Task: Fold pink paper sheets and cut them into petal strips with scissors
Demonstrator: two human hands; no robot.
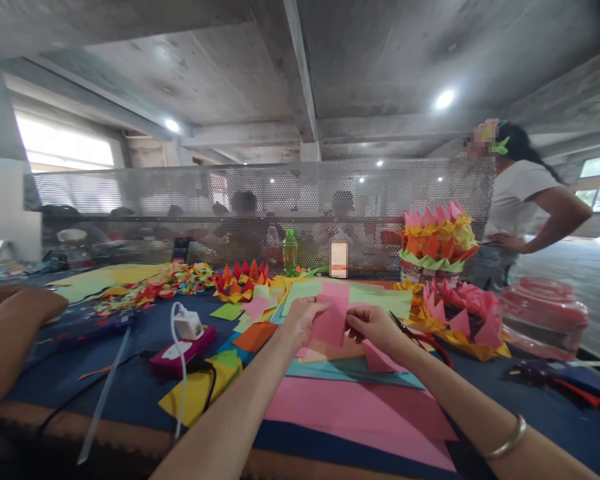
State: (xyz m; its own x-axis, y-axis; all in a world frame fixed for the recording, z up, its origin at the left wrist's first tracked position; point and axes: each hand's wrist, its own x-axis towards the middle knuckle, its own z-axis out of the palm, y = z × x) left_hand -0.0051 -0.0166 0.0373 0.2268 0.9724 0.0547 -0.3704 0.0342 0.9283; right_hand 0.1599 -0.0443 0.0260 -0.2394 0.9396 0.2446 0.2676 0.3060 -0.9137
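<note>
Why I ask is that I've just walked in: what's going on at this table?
A person holds a small pink sheet in the left grip, with the right grip at its right edge. Larger coloured sheets lie below on the table. Pointed paper pieces stand stacked to the right; another person's arm shows at the left.

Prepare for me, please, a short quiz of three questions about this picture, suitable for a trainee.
1. What colour is the paper in the left hand?
2. True or false: the bracelet is on the right arm.
3. The white adapter sits on:
A) the bottle
B) the power strip
C) the scissors

Key:
1. Pink
2. True
3. B
</note>
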